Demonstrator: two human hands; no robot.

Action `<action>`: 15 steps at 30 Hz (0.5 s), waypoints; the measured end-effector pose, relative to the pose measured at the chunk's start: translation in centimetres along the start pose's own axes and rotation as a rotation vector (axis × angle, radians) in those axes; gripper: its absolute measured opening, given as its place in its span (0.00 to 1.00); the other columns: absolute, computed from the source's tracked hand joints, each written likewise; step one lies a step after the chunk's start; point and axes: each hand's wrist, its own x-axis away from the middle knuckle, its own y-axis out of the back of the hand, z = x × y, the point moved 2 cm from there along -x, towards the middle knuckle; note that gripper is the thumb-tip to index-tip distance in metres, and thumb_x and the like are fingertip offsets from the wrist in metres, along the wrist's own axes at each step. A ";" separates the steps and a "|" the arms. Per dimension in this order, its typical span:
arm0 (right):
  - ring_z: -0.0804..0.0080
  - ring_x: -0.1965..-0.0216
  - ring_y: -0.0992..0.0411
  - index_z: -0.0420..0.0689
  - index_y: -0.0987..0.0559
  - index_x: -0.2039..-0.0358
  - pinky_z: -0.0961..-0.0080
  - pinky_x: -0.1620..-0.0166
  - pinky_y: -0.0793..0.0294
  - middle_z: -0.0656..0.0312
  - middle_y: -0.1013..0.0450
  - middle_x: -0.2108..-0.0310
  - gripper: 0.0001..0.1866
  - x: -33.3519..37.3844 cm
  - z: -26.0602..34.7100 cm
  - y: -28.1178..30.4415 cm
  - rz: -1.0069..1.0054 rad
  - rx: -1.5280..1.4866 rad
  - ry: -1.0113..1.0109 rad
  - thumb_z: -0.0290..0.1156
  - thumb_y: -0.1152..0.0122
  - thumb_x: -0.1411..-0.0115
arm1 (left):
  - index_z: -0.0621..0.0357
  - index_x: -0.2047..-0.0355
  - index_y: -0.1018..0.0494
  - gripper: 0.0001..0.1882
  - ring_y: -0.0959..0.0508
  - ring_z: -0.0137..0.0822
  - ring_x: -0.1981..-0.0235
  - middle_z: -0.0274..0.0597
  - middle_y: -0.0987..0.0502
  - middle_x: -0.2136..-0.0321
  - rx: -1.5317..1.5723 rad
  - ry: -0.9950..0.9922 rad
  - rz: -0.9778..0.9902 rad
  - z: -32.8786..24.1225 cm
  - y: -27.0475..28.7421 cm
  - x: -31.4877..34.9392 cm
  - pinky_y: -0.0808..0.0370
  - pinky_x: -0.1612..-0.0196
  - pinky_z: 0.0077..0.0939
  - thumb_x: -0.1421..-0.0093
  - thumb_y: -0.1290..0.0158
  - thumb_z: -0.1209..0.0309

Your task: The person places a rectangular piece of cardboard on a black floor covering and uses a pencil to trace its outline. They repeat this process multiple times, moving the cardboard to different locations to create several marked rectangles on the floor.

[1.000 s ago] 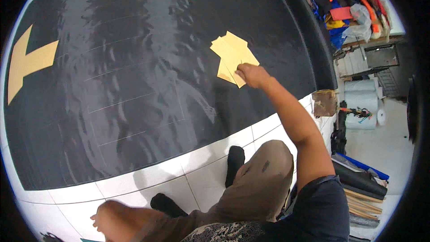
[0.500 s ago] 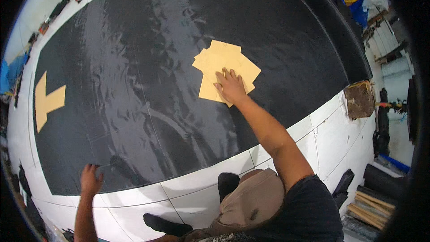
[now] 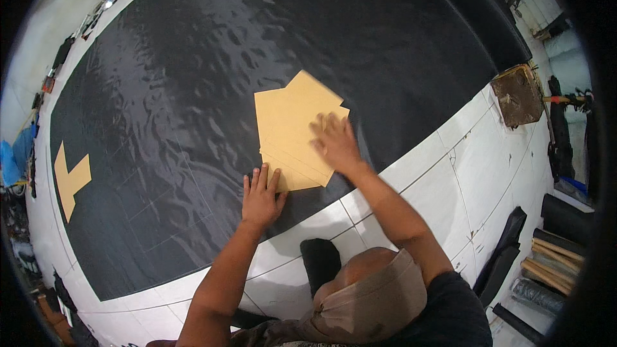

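Observation:
Several flat yellow card pieces lie overlapped on a wide glossy black sheet spread over the floor. My left hand rests flat with fingers stretched out, its tips at the near left corner of the cards. Fingers apart and a little blurred, my right hand lies over the right side of the same pile. Neither hand is closed around anything. Away to the left, a notched yellow card piece lies by itself near the sheet's left edge.
White floor tiles border the sheet. Its far right side ends in a thick black roll, beside a brown block. More rolls lie at the lower right. My bent knee is close to the near edge.
My left hand has come across from the sheet's near left part to the cards. The pile has shifted and turned, its outline now less jagged. My right hand stays over it.

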 end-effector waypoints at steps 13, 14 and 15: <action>0.47 0.29 0.44 0.48 0.29 0.37 0.42 0.29 0.50 0.49 0.37 0.33 0.26 -1.3 -4.4 3.7 -0.135 -0.041 -0.106 0.44 0.43 0.32 | 0.54 0.35 0.35 0.33 0.43 0.59 0.29 0.57 0.42 0.31 -0.088 0.306 -0.059 2.9 0.5 7.1 0.52 0.30 0.67 0.36 0.43 0.54; 0.47 0.29 0.44 0.47 0.29 0.37 0.42 0.30 0.50 0.49 0.37 0.33 0.27 -0.4 -3.3 3.3 -0.082 -0.054 -0.078 0.45 0.43 0.32 | 0.54 0.35 0.35 0.34 0.43 0.60 0.29 0.58 0.42 0.32 -0.070 0.327 -0.065 2.9 0.4 7.6 0.51 0.30 0.67 0.36 0.42 0.54; 0.47 0.30 0.43 0.47 0.29 0.37 0.41 0.30 0.49 0.49 0.37 0.33 0.27 0.5 -2.3 2.8 -0.030 -0.067 -0.048 0.45 0.43 0.32 | 0.55 0.35 0.36 0.34 0.43 0.61 0.29 0.59 0.42 0.32 -0.053 0.349 -0.072 2.9 0.3 8.2 0.51 0.30 0.67 0.36 0.42 0.54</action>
